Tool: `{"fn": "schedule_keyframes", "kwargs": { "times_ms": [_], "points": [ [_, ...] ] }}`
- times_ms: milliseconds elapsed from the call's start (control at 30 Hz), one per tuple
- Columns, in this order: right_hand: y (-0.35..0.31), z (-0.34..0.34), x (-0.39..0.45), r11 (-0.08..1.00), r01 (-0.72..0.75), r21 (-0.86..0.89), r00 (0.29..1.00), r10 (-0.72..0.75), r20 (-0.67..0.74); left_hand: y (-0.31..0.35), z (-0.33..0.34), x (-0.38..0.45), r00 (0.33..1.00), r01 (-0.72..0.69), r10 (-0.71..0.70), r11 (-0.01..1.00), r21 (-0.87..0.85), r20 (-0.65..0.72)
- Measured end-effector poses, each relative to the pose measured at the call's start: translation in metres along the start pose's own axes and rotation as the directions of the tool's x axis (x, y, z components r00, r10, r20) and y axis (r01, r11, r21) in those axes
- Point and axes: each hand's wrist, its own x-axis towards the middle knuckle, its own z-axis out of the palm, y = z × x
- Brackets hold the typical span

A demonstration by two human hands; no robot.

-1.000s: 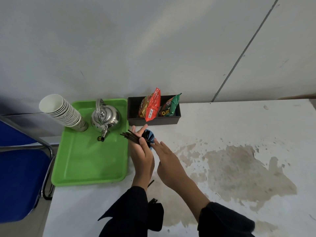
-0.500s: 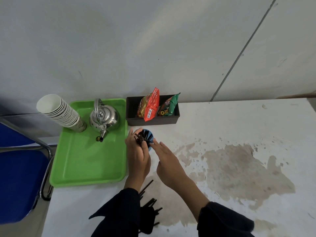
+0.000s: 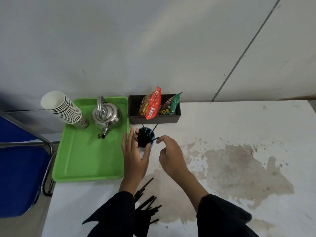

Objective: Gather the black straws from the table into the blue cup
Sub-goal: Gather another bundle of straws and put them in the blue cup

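Several loose straws lie near the table's front edge, pointing diagonally toward the blue cup, nearest the left hand. Both it and the right hand flank the cup, spread and empty.

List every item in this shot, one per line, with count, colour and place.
blue cup: one, blue, table, before the box
straws in cup: a bunch, black, standing upright
loose straws: several, black, table near edge
tray: one, green, table left
kettle: one, silver, on tray
paper cups: one stack, white, tray's far left corner
box: one, dark brown, by wall
snack packets: two, red and green, in box
chair: one, blue, left of table
left hand: open, beside cup
right hand: fingers curled, touching a straw
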Motion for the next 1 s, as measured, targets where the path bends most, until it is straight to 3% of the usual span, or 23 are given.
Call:
{"fn": "schedule_keyframes", "kwargs": {
  "times_ms": [133, 300, 400, 567, 767, 900, 1000],
  "points": [
    [-0.004, -0.002, 0.007, 0.991, -0.063, 0.114, 0.994, 0.073, -0.079, 0.003, -0.004, -0.003, 0.998, 0.056, -0.056, 0.998, -0.014, -0.006],
    [-0.016, -0.004, 0.015, 0.964, -0.085, 0.252, 0.995, 0.093, -0.020, 0.013, -0.008, -0.007, 0.994, 0.093, -0.099, 0.985, -0.142, -0.036],
    [-0.025, -0.009, 0.023, 0.961, -0.030, 0.273, 0.999, 0.024, 0.024, 0.017, -0.011, -0.002, 0.993, 0.086, -0.098, 0.985, -0.152, -0.069],
    [-0.023, -0.006, 0.033, 0.994, 0.111, 0.023, 0.985, -0.113, 0.129, 0.010, -0.014, 0.012, 0.999, 0.016, -0.018, 0.999, -0.044, -0.027],
    [-0.006, 0.009, 0.034, 0.938, 0.220, -0.269, 0.957, -0.154, 0.245, -0.006, -0.007, 0.019, 0.986, 0.052, -0.072, 0.990, 0.130, 0.149],
    [-0.007, 0.011, 0.030, 0.896, 0.269, -0.354, 0.962, -0.236, 0.136, -0.002, -0.016, 0.027, 0.998, 0.020, -0.027, 0.993, 0.116, 0.061],
    [-0.004, 0.012, 0.030, 0.822, 0.314, -0.475, 0.946, -0.225, 0.235, 0.006, -0.022, 0.043, 0.997, -0.014, 0.003, 0.989, 0.145, 0.074]
  ]
}}
